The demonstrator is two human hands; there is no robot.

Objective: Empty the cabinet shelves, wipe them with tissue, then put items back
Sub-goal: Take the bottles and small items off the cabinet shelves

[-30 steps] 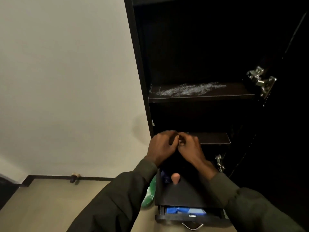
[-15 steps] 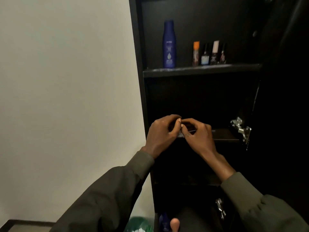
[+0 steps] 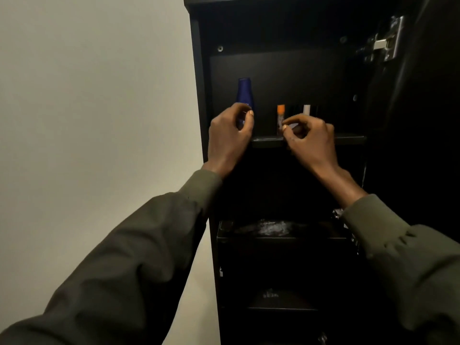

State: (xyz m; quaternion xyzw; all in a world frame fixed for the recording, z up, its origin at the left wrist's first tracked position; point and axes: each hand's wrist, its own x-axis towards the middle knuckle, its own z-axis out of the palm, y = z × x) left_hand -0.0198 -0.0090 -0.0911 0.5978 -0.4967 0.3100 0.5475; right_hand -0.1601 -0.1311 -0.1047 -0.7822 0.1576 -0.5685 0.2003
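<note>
Your black cabinet (image 3: 199,95) stands open w/ top shelf (image 3: 348,140) holding a blue bottle (image 3: 244,93) at left, upright; orange-capped tube (image 3: 280,115) and white-capped one (image 3: 306,109) to its right, maybe more, too dark.

Plain pale wall (image 3: 94,100) left of dark furniture, dim light

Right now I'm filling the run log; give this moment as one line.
phase: emptying top shelf | left hand: raised by blue bottle, not gripping | right hand: near orange-capped tube, grip unclear

blue bottle (image 3: 244,95) left, small bottles (image 3: 280,118) right, gap between
</note>
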